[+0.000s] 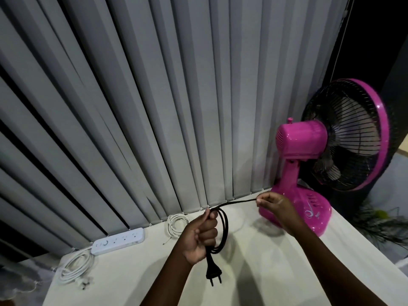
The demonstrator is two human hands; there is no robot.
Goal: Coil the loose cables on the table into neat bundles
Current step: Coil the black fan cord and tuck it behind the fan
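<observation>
My left hand (201, 237) is closed around a black cable (223, 230), holding a few loops above the table; its two-pin plug (213, 274) hangs below the fist. From the loops a straight stretch of the black cable runs right to my right hand (273, 205), which pinches it in front of the pink fan's base. A small coil of white cable (176, 224) lies on the table behind my left hand. A white power strip (118, 240) with its white cord coiled (74, 269) lies at the left.
A pink table fan (318, 155) stands at the right back of the white table (254, 272). Grey vertical blinds (154, 96) hang right behind the table. The table's left edge runs close to the coiled strip cord. A green plant (384, 221) shows beyond the right edge.
</observation>
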